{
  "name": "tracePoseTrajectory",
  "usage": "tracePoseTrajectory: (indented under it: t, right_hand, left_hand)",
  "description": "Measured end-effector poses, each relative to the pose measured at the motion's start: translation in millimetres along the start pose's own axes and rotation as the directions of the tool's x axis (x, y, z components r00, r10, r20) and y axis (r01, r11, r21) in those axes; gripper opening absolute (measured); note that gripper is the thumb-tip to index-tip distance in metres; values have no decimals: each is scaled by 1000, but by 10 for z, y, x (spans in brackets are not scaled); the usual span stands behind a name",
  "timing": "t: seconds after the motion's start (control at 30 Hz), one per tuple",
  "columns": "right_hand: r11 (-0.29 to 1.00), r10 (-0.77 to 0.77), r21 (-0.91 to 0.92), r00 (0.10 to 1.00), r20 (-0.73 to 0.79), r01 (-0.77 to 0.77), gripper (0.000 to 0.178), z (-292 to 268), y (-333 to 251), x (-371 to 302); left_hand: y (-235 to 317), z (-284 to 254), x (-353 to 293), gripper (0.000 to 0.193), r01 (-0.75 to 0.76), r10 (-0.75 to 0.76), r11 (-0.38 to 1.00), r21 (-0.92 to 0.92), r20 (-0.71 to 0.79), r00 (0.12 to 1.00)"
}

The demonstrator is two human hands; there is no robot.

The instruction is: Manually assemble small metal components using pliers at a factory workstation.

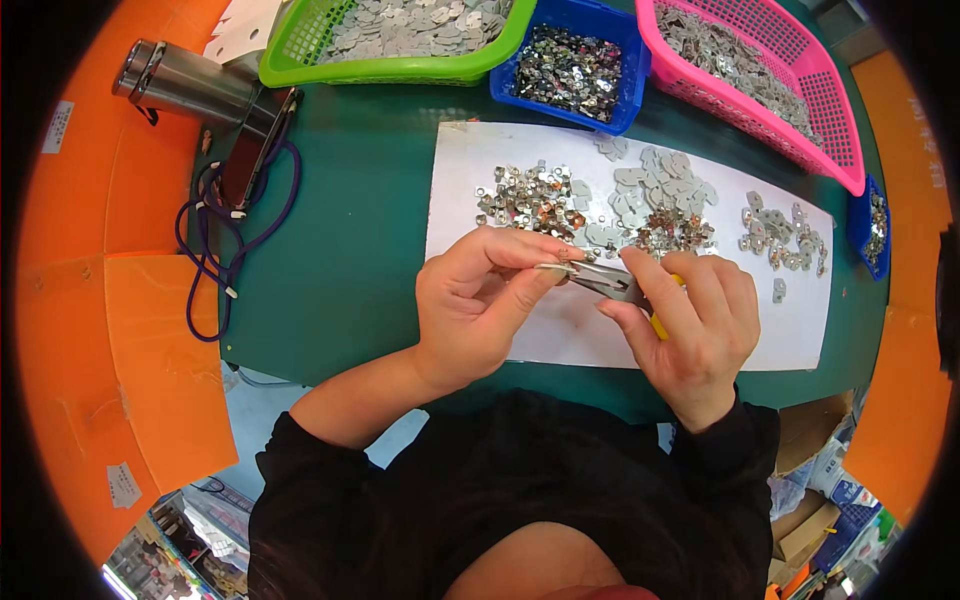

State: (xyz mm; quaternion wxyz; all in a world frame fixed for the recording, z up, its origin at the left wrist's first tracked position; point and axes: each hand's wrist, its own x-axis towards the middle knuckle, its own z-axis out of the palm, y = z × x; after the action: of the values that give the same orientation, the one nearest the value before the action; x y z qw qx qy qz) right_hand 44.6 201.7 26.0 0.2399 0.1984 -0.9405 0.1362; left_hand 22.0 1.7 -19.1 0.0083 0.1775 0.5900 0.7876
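My left hand pinches a small flat piece between thumb and fingertips; its exact kind is too small to tell. My right hand is wrapped round a pair of pliers with yellow handles. Their metal jaws point left and meet the small piece at my left fingertips. Both hands are over a white board. Just beyond them lie a heap of shiny metal clips, a pile of flat grey pieces and a heap of small coppery and silver metal parts.
Along the far edge stand a green basket, a blue bin and a pink basket, all holding small parts. Grey pieces with metal fittings lie at the board's right. A steel flask and a phone with purple cord are far left.
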Motion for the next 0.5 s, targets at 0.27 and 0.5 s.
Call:
tracePoseTrajectory:
  t: [0.27,0.5]
  right_hand:
    - [999,34,23,994,107,-37,40,-84,26,-16]
    - [998,42,50,996,82,-47,36,-52,-13,4]
  left_hand:
    - [-41,-28,22,7,-42,41,999,28,31,999]
    - [-39,10,-25,5,-68,68,987,142,4,998]
